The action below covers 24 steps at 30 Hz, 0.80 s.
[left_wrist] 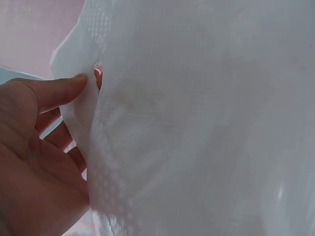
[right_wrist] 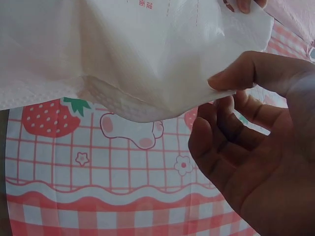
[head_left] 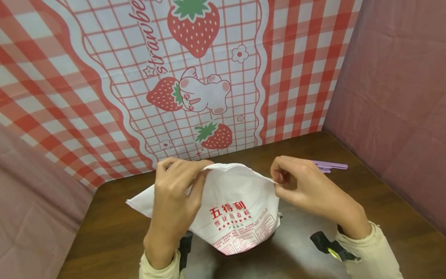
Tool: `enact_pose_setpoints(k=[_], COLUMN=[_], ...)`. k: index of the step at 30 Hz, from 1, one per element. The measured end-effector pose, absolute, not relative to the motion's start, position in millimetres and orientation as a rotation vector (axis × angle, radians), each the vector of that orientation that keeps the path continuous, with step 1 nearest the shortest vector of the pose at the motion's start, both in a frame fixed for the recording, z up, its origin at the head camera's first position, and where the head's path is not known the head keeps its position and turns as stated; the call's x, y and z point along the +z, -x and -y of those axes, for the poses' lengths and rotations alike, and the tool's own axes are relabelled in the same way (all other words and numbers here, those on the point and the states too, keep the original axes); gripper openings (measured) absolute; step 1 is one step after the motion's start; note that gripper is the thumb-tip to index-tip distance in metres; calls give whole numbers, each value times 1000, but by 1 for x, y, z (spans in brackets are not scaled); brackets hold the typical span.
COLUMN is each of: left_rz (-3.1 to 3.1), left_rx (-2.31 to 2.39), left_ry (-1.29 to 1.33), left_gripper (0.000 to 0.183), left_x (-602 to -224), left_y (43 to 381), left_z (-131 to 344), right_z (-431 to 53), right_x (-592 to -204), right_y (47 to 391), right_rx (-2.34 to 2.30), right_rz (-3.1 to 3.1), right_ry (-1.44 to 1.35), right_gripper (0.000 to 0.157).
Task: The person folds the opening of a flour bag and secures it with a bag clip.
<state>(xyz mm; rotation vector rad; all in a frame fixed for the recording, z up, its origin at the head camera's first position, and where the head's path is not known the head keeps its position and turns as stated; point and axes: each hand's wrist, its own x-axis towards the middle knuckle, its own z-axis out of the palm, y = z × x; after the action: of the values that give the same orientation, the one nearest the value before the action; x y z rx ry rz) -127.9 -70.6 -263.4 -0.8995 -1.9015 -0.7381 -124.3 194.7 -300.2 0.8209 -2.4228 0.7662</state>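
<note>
Between the two hands hangs a white flour bag (head_left: 233,201) with red Chinese print on its side. My left hand (head_left: 179,197) pinches the bag's upper edge, the thumb on the near side; in the left wrist view the thumb (left_wrist: 64,91) presses the white sheet against the fingers. At the bag's right corner my right hand (head_left: 306,186) pinches the rim between thumb and fingers, and the right wrist view shows that thumb (right_wrist: 236,73) on the edge. A pointed flap of the bag (head_left: 141,200) sticks out to the left, behind the left hand. The bag's inside is hidden.
A purple plastic object (head_left: 331,166) lies on the brown wooden table (head_left: 111,217), behind the right hand. A strawberry-print checked cloth (head_left: 296,77) hangs at the back, and pink curtains (head_left: 397,108) flank both sides. Black wrist straps (head_left: 329,246) sit at the sleeves.
</note>
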Motion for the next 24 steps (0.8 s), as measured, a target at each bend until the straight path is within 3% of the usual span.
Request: enact_pose_setpoints(k=[24], left_rz=[2084], left_rx=[-812], left_ry=[995], left_gripper=[10], left_x=[-265], left_y=[127], left_z=[82], right_z=[-196], right_x=[-300], right_y=[124], right_rx=[728], right_rz=[2474], right_ry=[-880], right_gripper=[27])
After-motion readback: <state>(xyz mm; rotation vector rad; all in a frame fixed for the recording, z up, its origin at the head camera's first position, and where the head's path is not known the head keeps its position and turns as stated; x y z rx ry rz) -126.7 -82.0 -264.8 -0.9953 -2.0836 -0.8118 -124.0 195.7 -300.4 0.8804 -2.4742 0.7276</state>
